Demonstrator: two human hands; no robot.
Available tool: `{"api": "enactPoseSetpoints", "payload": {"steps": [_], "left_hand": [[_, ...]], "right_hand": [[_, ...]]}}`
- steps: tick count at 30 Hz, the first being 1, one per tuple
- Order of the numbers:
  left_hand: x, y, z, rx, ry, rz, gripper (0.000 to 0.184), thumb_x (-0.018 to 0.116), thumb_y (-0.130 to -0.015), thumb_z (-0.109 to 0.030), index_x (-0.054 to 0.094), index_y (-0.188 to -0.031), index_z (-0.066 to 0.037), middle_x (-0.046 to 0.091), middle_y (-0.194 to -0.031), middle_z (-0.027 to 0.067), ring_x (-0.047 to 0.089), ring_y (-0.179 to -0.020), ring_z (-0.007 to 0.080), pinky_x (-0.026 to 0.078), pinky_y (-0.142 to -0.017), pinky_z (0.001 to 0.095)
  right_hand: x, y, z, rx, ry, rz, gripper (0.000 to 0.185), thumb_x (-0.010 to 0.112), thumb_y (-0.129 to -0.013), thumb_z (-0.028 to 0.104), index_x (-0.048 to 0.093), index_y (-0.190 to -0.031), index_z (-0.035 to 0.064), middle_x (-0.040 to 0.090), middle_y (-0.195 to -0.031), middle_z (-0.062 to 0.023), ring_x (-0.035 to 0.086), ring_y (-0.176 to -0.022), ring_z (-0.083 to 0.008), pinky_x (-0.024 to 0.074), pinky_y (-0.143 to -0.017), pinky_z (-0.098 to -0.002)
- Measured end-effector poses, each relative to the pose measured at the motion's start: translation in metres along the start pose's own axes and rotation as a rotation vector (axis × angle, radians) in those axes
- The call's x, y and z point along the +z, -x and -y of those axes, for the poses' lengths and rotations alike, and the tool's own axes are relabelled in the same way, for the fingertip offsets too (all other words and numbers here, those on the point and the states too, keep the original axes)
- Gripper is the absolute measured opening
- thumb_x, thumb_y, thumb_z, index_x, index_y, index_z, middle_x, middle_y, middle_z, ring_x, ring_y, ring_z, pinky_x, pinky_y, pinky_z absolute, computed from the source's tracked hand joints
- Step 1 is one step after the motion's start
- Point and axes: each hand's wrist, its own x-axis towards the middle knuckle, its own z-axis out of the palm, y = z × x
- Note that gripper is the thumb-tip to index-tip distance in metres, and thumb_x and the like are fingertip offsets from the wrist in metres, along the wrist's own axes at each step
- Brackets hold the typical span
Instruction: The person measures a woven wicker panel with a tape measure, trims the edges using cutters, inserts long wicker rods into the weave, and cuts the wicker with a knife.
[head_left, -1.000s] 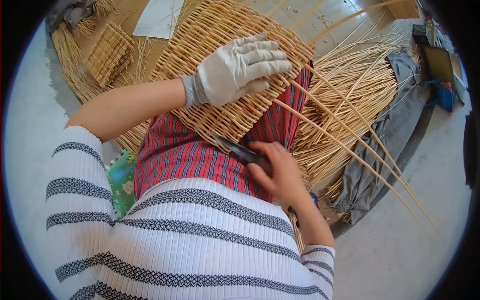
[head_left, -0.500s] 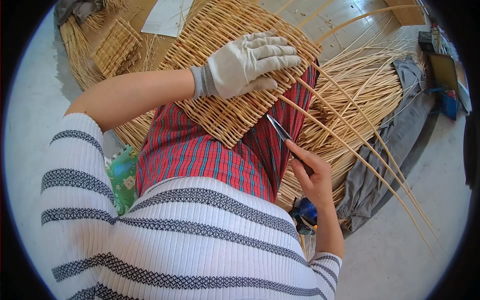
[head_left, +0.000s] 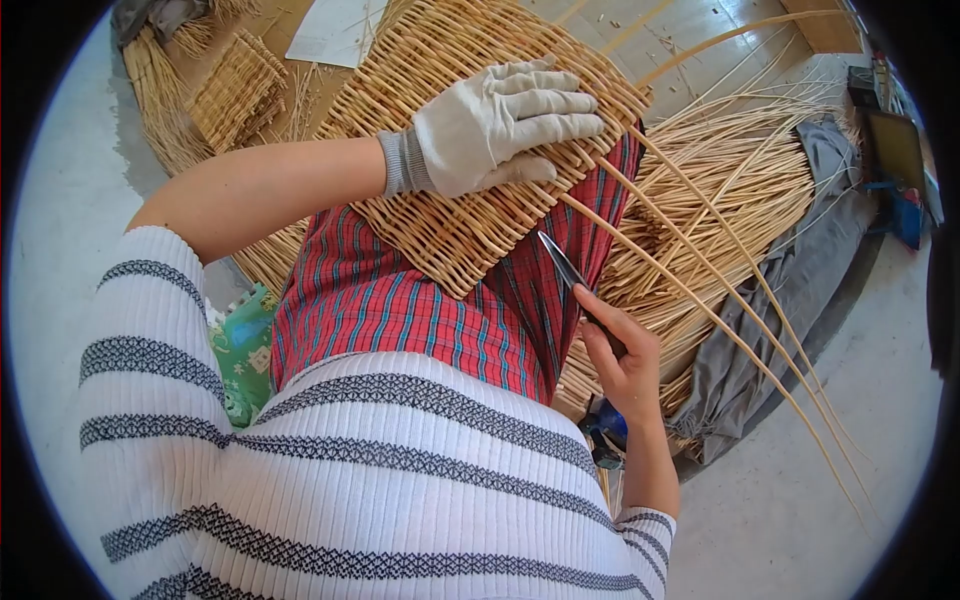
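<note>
My left hand (head_left: 515, 122), in a pale work glove with a grey cuff, lies flat on a woven wicker panel (head_left: 420, 225), its fingers stretched out. The panel rests across my lap on a red plaid cloth (head_left: 370, 305). Several long wicker rods (head_left: 690, 292) stick out from its right edge. Bare, my right hand (head_left: 622, 355) is closed around a pointed metal-bladed tool (head_left: 562, 262), whose handle is mostly hidden in the palm. The tip points up and left, close to the panel's lower right edge; whether it touches cannot be told.
On the right, a large bundle of loose rods (head_left: 740, 190) lies beside a grey cloth (head_left: 740, 350). A smaller woven piece (head_left: 237, 92) and more rods (head_left: 160, 110) sit at upper left. A white sheet (head_left: 335, 30) lies at the top.
My right hand and the pointed tool have shifted very slightly. The left hand stays flat on the panel. The view has moved a little.
</note>
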Motion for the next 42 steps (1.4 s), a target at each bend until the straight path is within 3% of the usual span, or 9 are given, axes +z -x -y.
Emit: {"api": "enactPoseSetpoints", "payload": {"steps": [13, 19, 22, 24, 25, 28, 30, 38, 42], "left_hand": [[0.002, 0.000, 0.002, 0.024, -0.030, 0.011, 0.072, 0.059, -0.090, -0.056, 0.052, -0.150, -0.017, 0.051, -0.153, 0.0070, 0.043, -0.146, 0.0282, 0.032, -0.124, 0.0469], [0.002, -0.001, 0.003, 0.036, -0.080, 0.029, 0.078, 0.055, -0.087, -0.063, 0.053, -0.150, -0.017, 0.053, -0.152, 0.0064, 0.043, -0.146, 0.0282, 0.033, -0.123, 0.0473], [0.003, -0.003, 0.003, 0.038, -0.092, 0.024, 0.080, 0.052, -0.087, -0.066, 0.052, -0.151, -0.017, 0.052, -0.152, 0.0062, 0.043, -0.146, 0.0280, 0.032, -0.124, 0.0476], [0.003, -0.002, 0.002, 0.037, -0.093, 0.032, 0.082, 0.050, -0.086, -0.068, 0.051, -0.151, -0.018, 0.052, -0.153, 0.0061, 0.042, -0.146, 0.0279, 0.032, -0.124, 0.0477], [0.004, -0.003, 0.003, 0.044, -0.089, 0.040, 0.084, 0.049, -0.086, -0.069, 0.050, -0.152, -0.018, 0.050, -0.154, 0.0062, 0.042, -0.147, 0.0276, 0.030, -0.124, 0.0477], [0.005, -0.006, 0.001, 0.046, -0.074, 0.063, 0.087, 0.047, -0.086, -0.071, 0.047, -0.154, -0.018, 0.048, -0.156, 0.0065, 0.040, -0.148, 0.0273, 0.027, -0.126, 0.0478], [0.006, -0.007, 0.004, 0.047, -0.063, 0.076, 0.088, 0.046, -0.086, -0.071, 0.046, -0.155, -0.017, 0.047, -0.157, 0.0068, 0.039, -0.148, 0.0273, 0.026, -0.126, 0.0479], [0.006, -0.013, 0.009, 0.005, -0.061, 0.102, 0.087, 0.047, -0.087, -0.069, 0.045, -0.155, -0.015, 0.047, -0.157, 0.0094, 0.040, -0.148, 0.0290, 0.025, -0.126, 0.0498], [0.005, -0.014, 0.011, -0.019, -0.030, 0.094, 0.085, 0.050, -0.088, -0.066, 0.047, -0.154, -0.013, 0.048, -0.156, 0.0112, 0.041, -0.147, 0.0312, 0.027, -0.125, 0.0514]], "right_hand": [[0.002, -0.005, 0.000, 0.041, -0.032, 0.052, 0.042, 0.065, -0.094, 0.002, 0.069, -0.135, 0.0121, 0.064, -0.080, -0.0012, 0.054, -0.066, -0.0075, 0.0428, -0.061, -0.0242], [-0.005, -0.006, -0.002, 0.505, -0.526, 0.170, 0.039, 0.063, -0.097, 0.004, 0.067, -0.136, 0.0072, 0.066, -0.086, 0.0011, 0.057, -0.069, -0.0049, 0.0463, -0.063, -0.0224], [0.004, -0.008, -0.008, 0.391, -0.439, 0.154, 0.039, 0.064, -0.097, 0.005, 0.068, -0.136, 0.0080, 0.067, -0.084, 0.0011, 0.058, -0.066, -0.0034, 0.0468, -0.060, -0.0224], [0.018, -0.010, -0.016, -0.028, -0.187, -0.015, 0.041, 0.066, -0.095, 0.005, 0.070, -0.134, 0.0123, 0.069, -0.081, -0.0003, 0.056, -0.060, -0.0019, 0.0446, -0.055, -0.0223], [0.017, -0.012, -0.015, -0.026, -0.188, -0.015, 0.041, 0.066, -0.095, 0.005, 0.070, -0.134, 0.0123, 0.069, -0.081, -0.0003, 0.056, -0.060, -0.0019, 0.0446, -0.055, -0.0223], [0.012, -0.017, -0.012, -0.101, 0.043, -0.017, 0.045, 0.069, -0.090, 0.003, 0.072, -0.132, 0.0188, 0.067, -0.078, -0.0035, 0.057, -0.055, -0.0068, 0.0438, -0.051, -0.0241], [0.013, -0.018, -0.012, -0.338, 0.522, -0.108, 0.050, 0.071, -0.087, 0.001, 0.073, -0.131, 0.0226, 0.064, -0.076, -0.0066, 0.058, -0.053, -0.0156, 0.0449, -0.049, -0.0278], [0.007, -0.038, -0.003, 0.063, -0.177, 0.043, 0.044, 0.073, -0.089, 0.004, 0.073, -0.130, 0.0207, 0.065, -0.073, -0.0060, 0.057, -0.053, -0.0150, 0.0482, -0.054, -0.0326], [-0.021, -0.059, 0.010, -0.329, 0.615, 0.104, 0.044, 0.075, -0.089, 0.003, 0.073, -0.130, 0.0166, 0.068, -0.077, -0.0070, 0.054, -0.058, -0.0109, 0.0435, -0.059, -0.0243]]}}
